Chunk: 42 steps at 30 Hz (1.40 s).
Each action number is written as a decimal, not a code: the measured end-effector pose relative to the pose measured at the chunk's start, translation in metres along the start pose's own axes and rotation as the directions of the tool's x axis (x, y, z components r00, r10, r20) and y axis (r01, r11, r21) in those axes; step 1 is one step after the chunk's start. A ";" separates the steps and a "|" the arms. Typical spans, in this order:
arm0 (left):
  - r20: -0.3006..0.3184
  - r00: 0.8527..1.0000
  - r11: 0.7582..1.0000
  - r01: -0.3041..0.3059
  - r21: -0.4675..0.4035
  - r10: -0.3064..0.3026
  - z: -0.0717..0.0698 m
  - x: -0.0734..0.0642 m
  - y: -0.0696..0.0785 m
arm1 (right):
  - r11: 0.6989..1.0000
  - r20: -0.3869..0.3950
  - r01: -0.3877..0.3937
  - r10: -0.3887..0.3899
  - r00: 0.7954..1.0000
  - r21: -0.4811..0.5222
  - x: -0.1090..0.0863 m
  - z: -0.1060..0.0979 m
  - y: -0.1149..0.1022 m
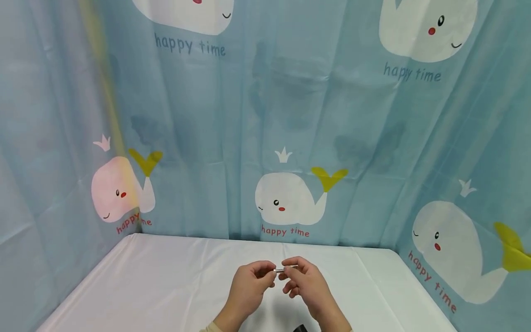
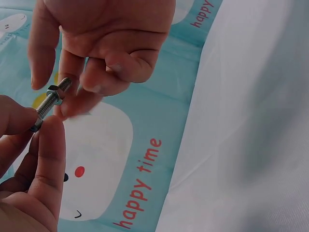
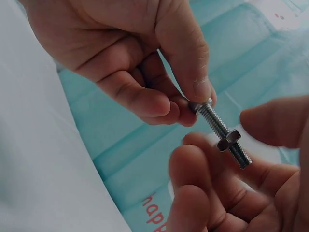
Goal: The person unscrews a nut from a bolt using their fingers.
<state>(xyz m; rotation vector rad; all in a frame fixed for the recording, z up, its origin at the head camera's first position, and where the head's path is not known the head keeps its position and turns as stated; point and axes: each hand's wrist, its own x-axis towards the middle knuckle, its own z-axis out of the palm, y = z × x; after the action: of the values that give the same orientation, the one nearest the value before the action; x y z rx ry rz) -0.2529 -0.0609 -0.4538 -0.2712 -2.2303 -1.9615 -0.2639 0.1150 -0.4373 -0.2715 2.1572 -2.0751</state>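
My left hand (image 1: 248, 282) pinches a silver bolt (image 3: 213, 119) by its head, between thumb and fingertips. A hex nut (image 3: 229, 140) sits on the thread partway along the shank, and bare thread shows beyond it. My right hand (image 1: 306, 280) is around the nut end with its fingers loosely bent. In the right wrist view its thumb stands apart from the nut, and the fingers lie behind and below the bolt. The left wrist view shows the bolt (image 2: 45, 107) slanting up toward the right hand. Whether a right fingertip touches the bolt is unclear.
Both hands are above a table with a white cover (image 1: 166, 276). A blue curtain (image 1: 199, 138) printed with whales hangs behind it and along the sides. Part of a black object (image 1: 300, 329) shows at the bottom edge, near the right forearm.
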 end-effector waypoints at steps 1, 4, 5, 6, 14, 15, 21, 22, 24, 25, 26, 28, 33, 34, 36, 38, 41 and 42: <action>0.002 1.000 1.000 0.006 0.000 -0.006 0.000 0.000 0.000 | 1.000 0.002 -0.001 0.001 1.000 -0.007 0.000 0.000 0.000; 0.002 1.000 1.000 0.011 0.002 -0.011 0.000 -0.001 0.001 | 1.000 0.000 0.012 -0.012 1.000 -0.027 0.000 0.001 0.000; 0.003 1.000 1.000 0.008 0.001 -0.008 0.000 -0.001 0.001 | 0.999 -0.003 0.021 -0.021 1.000 -0.032 0.000 0.001 0.000; 0.003 1.000 1.000 0.003 0.001 -0.003 0.001 -0.001 0.001 | 0.999 -0.007 0.029 -0.029 1.000 -0.030 0.000 0.001 0.000; 0.027 1.000 1.000 0.009 -0.029 -0.008 -0.001 -0.002 0.002 | 0.998 -0.004 0.045 -0.045 0.999 0.036 -0.002 0.002 -0.001; 0.028 1.000 1.000 0.006 -0.028 -0.006 -0.002 -0.003 0.002 | 0.998 -0.003 0.048 -0.048 0.999 0.040 -0.003 0.003 -0.001; 0.028 1.000 1.000 -0.006 -0.008 0.006 -0.008 -0.006 0.004 | 0.998 0.011 0.057 -0.057 0.998 0.041 -0.002 0.008 -0.004; 0.027 1.000 1.000 -0.006 -0.008 0.006 -0.008 -0.007 0.005 | 0.998 0.013 0.054 -0.054 0.998 0.040 -0.003 0.008 -0.004; 0.026 1.000 1.000 -0.006 -0.011 0.006 -0.009 -0.007 0.005 | 0.998 0.019 0.046 -0.046 0.999 0.041 -0.003 0.008 -0.004; 0.025 1.000 1.000 -0.008 -0.013 0.008 -0.009 -0.007 0.006 | 0.998 0.020 0.041 -0.042 0.999 0.039 -0.003 0.008 -0.004; 0.026 1.000 1.000 -0.009 -0.016 0.009 -0.009 -0.007 0.006 | 0.999 0.020 0.034 -0.035 0.999 0.038 -0.003 0.008 -0.003; 0.029 0.999 1.000 -0.013 -0.019 0.014 -0.008 -0.007 0.006 | 0.999 0.020 0.016 -0.017 1.000 0.035 -0.003 0.007 -0.002; 0.032 0.999 1.000 -0.017 -0.016 0.017 -0.007 -0.007 0.005 | 1.000 0.025 -0.002 0.002 1.000 0.010 -0.003 0.004 0.000; 0.031 0.999 1.000 -0.013 -0.015 0.014 -0.007 -0.007 0.004 | 1.000 0.026 0.001 -0.001 1.000 0.006 -0.002 0.004 0.001; 0.027 1.000 1.000 -0.006 -0.016 0.007 -0.006 -0.007 0.003 | 1.000 0.023 0.008 -0.009 1.000 0.003 -0.002 0.003 0.001; 0.023 1.000 1.000 -0.001 -0.015 0.001 -0.006 -0.007 0.002 | 1.000 0.018 0.007 -0.007 1.000 -0.002 -0.001 0.003 0.001; 0.018 1.000 1.000 0.001 -0.016 0.000 -0.006 -0.007 0.001 | 1.000 0.007 -0.003 0.003 1.000 -0.018 -0.001 0.002 0.001; 0.016 1.000 1.000 0.000 -0.017 0.000 -0.006 -0.006 0.001 | 1.000 0.004 -0.005 0.005 1.000 -0.025 -0.001 0.002 0.001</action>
<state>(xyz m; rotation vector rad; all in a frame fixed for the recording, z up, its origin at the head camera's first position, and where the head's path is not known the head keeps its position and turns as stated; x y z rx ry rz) -0.2464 -0.0666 -0.4539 -0.2897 -2.2241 -1.9861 -0.2628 0.1132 -0.4381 -0.2729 2.1799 -2.0444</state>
